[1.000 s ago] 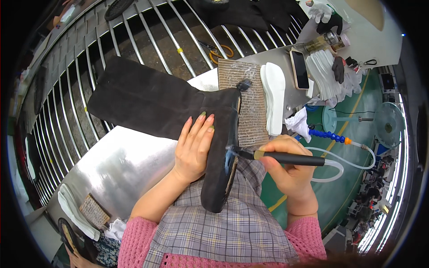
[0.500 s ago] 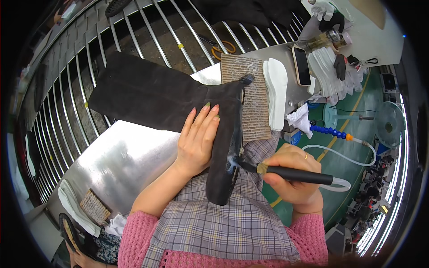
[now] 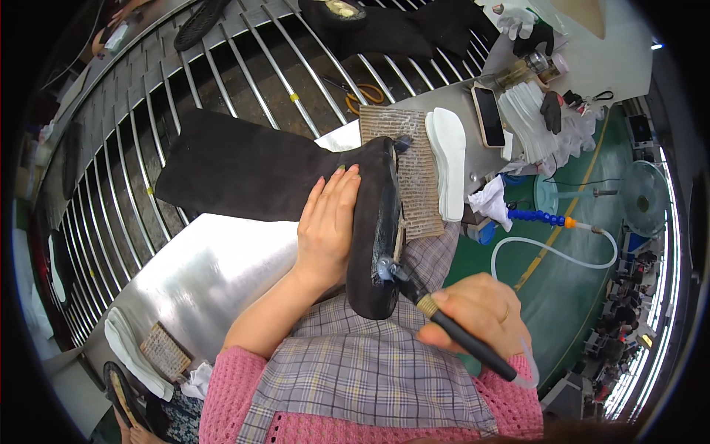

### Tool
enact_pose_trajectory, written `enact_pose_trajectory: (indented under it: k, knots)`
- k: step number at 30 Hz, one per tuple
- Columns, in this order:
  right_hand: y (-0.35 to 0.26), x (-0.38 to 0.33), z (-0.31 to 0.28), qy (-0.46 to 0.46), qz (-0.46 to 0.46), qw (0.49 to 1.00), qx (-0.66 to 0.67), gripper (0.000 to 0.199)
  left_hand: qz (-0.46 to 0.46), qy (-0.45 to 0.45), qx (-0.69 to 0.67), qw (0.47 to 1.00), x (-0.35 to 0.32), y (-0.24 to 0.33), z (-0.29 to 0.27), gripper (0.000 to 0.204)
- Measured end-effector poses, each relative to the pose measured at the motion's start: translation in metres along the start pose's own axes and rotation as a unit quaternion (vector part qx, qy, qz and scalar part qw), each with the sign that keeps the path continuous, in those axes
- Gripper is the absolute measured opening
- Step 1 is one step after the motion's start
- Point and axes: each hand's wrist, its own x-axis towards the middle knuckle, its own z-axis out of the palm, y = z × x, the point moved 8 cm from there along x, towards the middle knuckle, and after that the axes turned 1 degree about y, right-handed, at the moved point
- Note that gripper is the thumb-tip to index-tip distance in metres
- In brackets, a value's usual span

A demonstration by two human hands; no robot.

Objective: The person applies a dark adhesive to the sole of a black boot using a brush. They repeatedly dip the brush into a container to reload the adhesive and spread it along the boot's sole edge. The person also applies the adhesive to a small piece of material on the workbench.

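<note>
Head view: laying the left grip (image 3: 327, 229) flat on the boot (image 3: 274, 177) at the instep, with shaft leading left over bench (image 3: 229, 259) and rack (image 3: 294, 97), and foot between both grips. With the thumb hidden, unable to say whether clasped. Clasping the brush (image 3: 471, 343) in the right grip (image 3: 481, 307), right of the boot, and touching bristles to the sole edge near the toe.

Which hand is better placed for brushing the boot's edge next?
Probably the right hand: it holds the black-handled brush, its tip against the boot. The left hand rests on the boot, seemingly steadying it.
</note>
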Motion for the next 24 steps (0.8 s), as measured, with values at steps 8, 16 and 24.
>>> enact_pose_trajectory:
  k: [8,16,24]
  knots:
    - [0.039,0.013,-0.021,-0.007,0.170,0.983,0.071,0.026,-0.001,-0.005,0.011,1.000,0.007,0.001,0.003,0.053]
    - [0.042,0.030,-0.021,-0.037,0.246,0.966,0.064,0.023,0.006,-0.032,0.011,0.999,0.012,0.005,0.007,0.058]
    - [0.031,0.043,-0.023,-0.100,0.140,0.982,0.082,0.024,0.022,-0.044,0.023,0.999,0.025,0.000,0.011,0.059]
